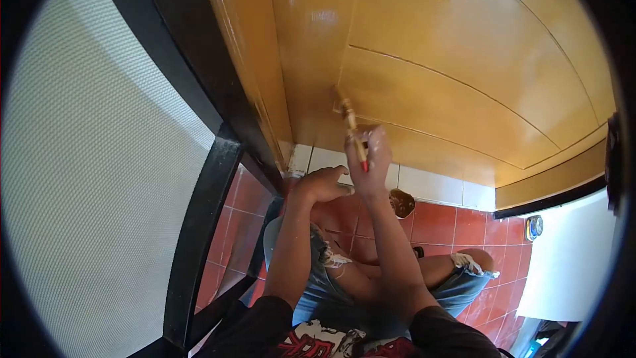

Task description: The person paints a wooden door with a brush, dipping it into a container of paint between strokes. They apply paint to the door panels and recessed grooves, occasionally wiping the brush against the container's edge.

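My right hand (376, 162) is closed around a paintbrush (352, 124) with a pale wooden handle and a red end. The brush points up and away, its bristle end at the lower left panel of a glossy yellow-brown door (424, 73). Motion slightly blurs the brush tip. To the left and a little lower, my left hand (323, 184) hangs in the air with thumb and fingers apart, holding nothing. Just right of my right wrist, a small tub of brown paint (401, 204) stands on the floor, partly hidden by the forearm.
A black frame (199, 225) with a pale textured panel (106, 159) rises close on my left. Red tiles (434, 225) cover the floor, with a white tile strip (430, 185) under the door. A small round can (534, 227) stands at right, beside a white sheet (570, 258).
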Demonstrator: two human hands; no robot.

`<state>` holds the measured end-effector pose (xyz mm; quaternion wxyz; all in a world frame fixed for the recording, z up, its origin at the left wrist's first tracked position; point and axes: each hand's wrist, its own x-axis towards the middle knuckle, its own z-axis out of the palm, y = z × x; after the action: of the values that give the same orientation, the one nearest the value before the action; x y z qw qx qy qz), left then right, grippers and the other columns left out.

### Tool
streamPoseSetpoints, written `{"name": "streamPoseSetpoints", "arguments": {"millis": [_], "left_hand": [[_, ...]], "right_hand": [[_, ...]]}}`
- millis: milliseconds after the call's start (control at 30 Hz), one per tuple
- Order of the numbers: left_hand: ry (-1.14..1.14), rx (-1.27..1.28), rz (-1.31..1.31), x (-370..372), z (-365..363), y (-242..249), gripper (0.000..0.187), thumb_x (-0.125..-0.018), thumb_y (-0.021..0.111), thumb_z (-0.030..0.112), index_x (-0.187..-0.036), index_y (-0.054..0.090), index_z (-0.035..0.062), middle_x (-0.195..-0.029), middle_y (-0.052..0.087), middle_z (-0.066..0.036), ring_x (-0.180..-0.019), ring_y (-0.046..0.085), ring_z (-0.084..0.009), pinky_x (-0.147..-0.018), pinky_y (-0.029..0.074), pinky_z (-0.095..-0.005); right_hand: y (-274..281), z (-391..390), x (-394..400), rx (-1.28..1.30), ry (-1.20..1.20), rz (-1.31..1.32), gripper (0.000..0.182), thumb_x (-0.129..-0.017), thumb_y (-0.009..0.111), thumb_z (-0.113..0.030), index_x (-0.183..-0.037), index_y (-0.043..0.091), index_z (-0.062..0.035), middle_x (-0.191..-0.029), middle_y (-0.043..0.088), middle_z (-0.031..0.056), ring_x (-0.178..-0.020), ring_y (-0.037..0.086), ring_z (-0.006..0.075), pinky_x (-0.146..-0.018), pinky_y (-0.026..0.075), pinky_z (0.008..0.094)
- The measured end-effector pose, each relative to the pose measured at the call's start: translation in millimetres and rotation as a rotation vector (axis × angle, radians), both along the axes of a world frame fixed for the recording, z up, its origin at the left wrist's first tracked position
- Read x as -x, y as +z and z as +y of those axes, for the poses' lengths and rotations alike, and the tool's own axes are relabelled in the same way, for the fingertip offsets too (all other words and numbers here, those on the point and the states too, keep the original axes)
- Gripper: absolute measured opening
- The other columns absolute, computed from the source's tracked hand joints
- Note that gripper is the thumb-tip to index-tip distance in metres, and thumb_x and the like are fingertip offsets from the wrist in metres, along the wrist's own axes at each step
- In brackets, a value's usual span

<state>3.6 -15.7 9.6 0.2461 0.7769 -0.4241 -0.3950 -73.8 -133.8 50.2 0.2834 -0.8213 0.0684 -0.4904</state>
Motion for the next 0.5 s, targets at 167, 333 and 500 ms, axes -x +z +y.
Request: {"name": "streamPoseSetpoints", "arguments": {"millis": [167,333,500], "left_hand": [[0.021,0.111,-0.071,-7.1,1.9,-6.2,0.062,-0.086,0.069,0.04,-0.132,0.051,0.0022,-0.124,0.06,-0.027,-0.117,0.059,-0.0371,-0.096,0.046,-0.0419],[-0.047,0.098,-0.088,-1.0,-6.8,-18.4,0.059,-0.085,0.069,0.037,-0.13,0.052,0.0019,-0.124,0.06,-0.027,-0.119,0.057,-0.0361,-0.096,0.046,-0.0418],[-0.022,0.109,-0.104,-1.2,-1.8,-3.8,0.062,-0.086,0.069,0.042,-0.132,0.051,0.0036,-0.125,0.059,-0.027,-0.116,0.058,-0.0379,-0.096,0.046,-0.0429]], "right_hand": [[2.7,-2.6,14.8,-0.332,-0.323,-0.189,0.012,-0.086,0.07,-0.004,-0.087,0.06,0.0017,-0.083,0.058,0.0131,-0.071,0.058,0.0235,-0.07,0.048,0.0356],[-17.2,-11.3,3.7,0.119,-0.131,-0.006,0.016,-0.082,0.072,-0.001,-0.092,0.058,-0.001,-0.079,0.054,0.014,-0.073,0.058,0.0302,-0.062,0.047,0.0362],[-22.5,-26.1,-0.4,-0.032,-0.129,-0.068,0.019,-0.08,0.072,0.001,-0.091,0.057,-0.0016,-0.084,0.054,0.0151,-0.072,0.059,0.0302,-0.062,0.047,0.0374]]}}
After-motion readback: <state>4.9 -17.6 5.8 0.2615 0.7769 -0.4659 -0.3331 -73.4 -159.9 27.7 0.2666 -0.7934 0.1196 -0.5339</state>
